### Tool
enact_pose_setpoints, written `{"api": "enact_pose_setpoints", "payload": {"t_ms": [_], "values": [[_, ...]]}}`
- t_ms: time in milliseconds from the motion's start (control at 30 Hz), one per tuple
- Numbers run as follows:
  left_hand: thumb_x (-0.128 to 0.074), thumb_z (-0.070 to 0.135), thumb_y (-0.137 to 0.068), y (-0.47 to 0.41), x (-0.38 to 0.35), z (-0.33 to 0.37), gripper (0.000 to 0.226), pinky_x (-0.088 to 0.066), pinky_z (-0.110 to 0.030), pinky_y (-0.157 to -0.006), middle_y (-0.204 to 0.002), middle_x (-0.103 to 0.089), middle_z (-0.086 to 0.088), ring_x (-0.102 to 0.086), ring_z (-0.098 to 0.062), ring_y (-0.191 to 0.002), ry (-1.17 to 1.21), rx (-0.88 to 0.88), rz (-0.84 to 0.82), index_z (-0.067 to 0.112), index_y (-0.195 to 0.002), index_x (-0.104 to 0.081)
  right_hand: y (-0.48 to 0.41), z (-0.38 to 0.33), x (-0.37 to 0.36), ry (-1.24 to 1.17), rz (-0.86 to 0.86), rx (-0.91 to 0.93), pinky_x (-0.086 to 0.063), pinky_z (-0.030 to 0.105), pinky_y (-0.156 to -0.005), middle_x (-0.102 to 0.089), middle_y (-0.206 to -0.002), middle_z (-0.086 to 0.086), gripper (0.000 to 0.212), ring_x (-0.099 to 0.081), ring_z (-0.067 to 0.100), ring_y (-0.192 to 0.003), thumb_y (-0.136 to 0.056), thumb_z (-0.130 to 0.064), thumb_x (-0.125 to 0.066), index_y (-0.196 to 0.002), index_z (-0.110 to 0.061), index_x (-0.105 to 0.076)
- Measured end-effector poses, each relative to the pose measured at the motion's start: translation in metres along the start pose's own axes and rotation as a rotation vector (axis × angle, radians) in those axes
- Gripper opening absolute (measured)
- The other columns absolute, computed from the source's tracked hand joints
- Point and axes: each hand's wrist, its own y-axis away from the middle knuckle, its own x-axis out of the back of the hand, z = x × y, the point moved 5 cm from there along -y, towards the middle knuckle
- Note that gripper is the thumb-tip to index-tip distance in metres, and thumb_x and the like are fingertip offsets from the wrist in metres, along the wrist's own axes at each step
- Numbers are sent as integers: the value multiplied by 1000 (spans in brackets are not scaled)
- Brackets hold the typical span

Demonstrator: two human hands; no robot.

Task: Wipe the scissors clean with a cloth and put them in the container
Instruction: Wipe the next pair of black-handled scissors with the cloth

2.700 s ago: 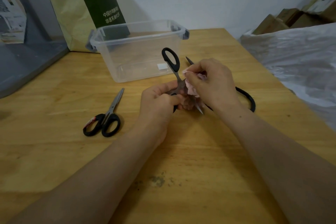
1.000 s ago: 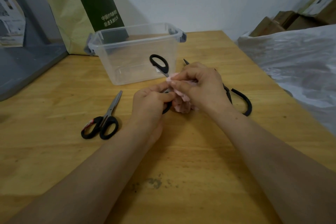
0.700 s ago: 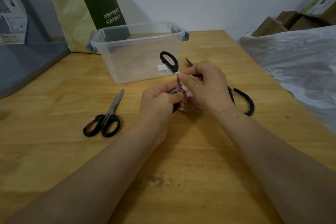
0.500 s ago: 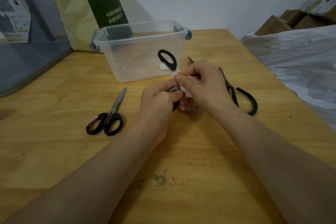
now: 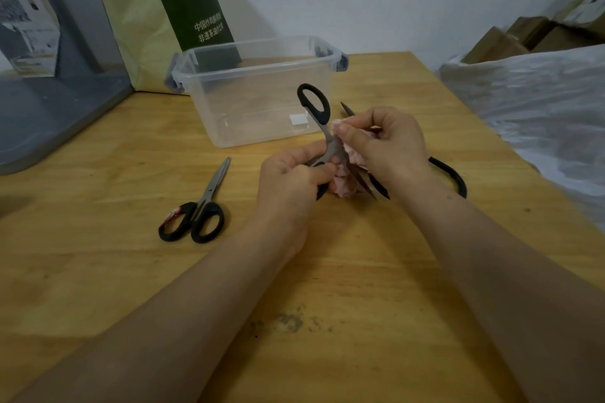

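The person holds a pair of black-handled steel scissors (image 5: pixel 328 144) above the middle of the light wooden table (image 5: pixel 343 271). The left hand (image 5: pixel 291 180) is curled tightly round the lower handle and grey shank. The other handle loop stands up toward the far side, and the blades slant down to the near right. The right hand (image 5: pixel 383 144) is closed narrowly, pinching a crumpled pink cloth (image 5: pixel 343 188) against the blades. The cloth bunches between the two hands.

Just beyond the raised loop sits a clear rectangular plastic container (image 5: pixel 229 101) with grey side clips, its top open. It stands apart from both hands, to their far left.

A second pair of black-handled scissors (image 5: pixel 200 209) lies closed on the table to the left of the left hand, blades pointing far. A third pair of black scissors (image 5: pixel 457 178) lies behind the right hand, with only its tip and part of a handle loop showing.

The near half of the table is bare wood under the forearms, apart from a dark smudge (image 5: pixel 288 321). The right table edge runs along crinkled white plastic sheeting (image 5: pixel 540 108). A green and yellow paper bag (image 5: pixel 183 3) leans on the far wall behind the container.
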Motion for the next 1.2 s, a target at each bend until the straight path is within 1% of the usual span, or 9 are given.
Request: {"api": "enact_pose_setpoints", "payload": {"t_ms": [100, 167, 300, 500, 600, 700, 900, 1067, 1200], "values": [[-50, -14, -83, -3, 5, 1, 30, -53, -24, -61, -89, -71, -19, -66, -22, -72, 56, 3, 2, -3, -106, -67, 8, -1, -5, -107, -183, -28, -57, 33, -71, -71, -88, 7, 7, -69, 20, -80, -79, -16, -75, -82, -12, -69], [-47, -14, -84, -4, 7, 3, 32, -51, -19, -59, -90, -72, -17, -67, -13, -69, 74, -1, -5, -3, -108, -67, 14, -3, -11, -108, -243, -10, -56, 31, -80, -72, -94, 4, 9, -68, 15, -90, -76, -16, -77, -82, -12, -71], [-49, -14, -84, -1, 3, 4, 33, -49, -17, -56, -86, -70, -13, -64, -9, -61, 63, 1, -4, -2, -108, -66, 9, -4, -11, -119, -124, 15, -56, 34, -84, -72, -87, -1, 7, -69, 13, -88, -75, -15, -78, -77, -16, -71], [-52, -17, -81, 2, 1, 4, 33, -48, -18, -53, -67, -70, -3, -59, -9, -55, 72, 22, 51, 11, -79, -68, -2, 1, 10, 21, 115, 1, -53, 37, -87, -69, -85, -7, 11, -64, 10, -90, -79, -23, -75, -73, -25, -67], [-52, -16, -82, -1, 6, 7, 31, -47, -20, -57, -69, -66, -4, -52, -12, -58, 75, -14, 78, 10, -82, -69, 4, -6, 18, -12, 142, 77, -52, 24, -83, -68, -93, -7, 11, -62, 5, -91, -79, -23, -75, -75, -29, -67], [-52, -16, -82, -1, 6, 9, 30, -47, -19, -57, -72, -69, -1, -59, -9, -60, 83, -28, 65, 8, -86, -70, 13, -16, 4, 40, -56, 164, -45, 6, -71, -63, -90, -12, 26, -58, -4, -83, -78, -18, -76, -97, -34, -67], [-52, -14, -82, 0, 7, 8, 31, -47, -18, -60, -87, -71, -8, -63, -8, -67, 32, -45, 24, 2, -102, -69, 16, -21, -6, 118, -120, 229, -52, 23, -81, -67, -86, -9, 13, -63, 5, -87, -78, -17, -76, -76, -28, -67], [-51, -18, -82, 5, 3, 11, 35, -48, -16, -52, -68, -71, -2, -61, -6, -52, 78, -35, 44, 12, -76, -69, 2, -6, 14, -2, 56, 80, -53, 24, -70, -68, -75, -9, 13, -65, 6, -75, -78, -14, -76, -74, -24, -67], [-51, -18, -81, 3, 3, 12, 32, -47, -16, -51, -69, -71, -2, -60, -6, -52, 78, -58, 50, 9, -83, -69, 7, -11, 15, -126, 30, 78, -55, 22, -72, -70, -81, -5, 10, -66, 9, -81, -76, -16, -77, -80, -20, -69]]}}
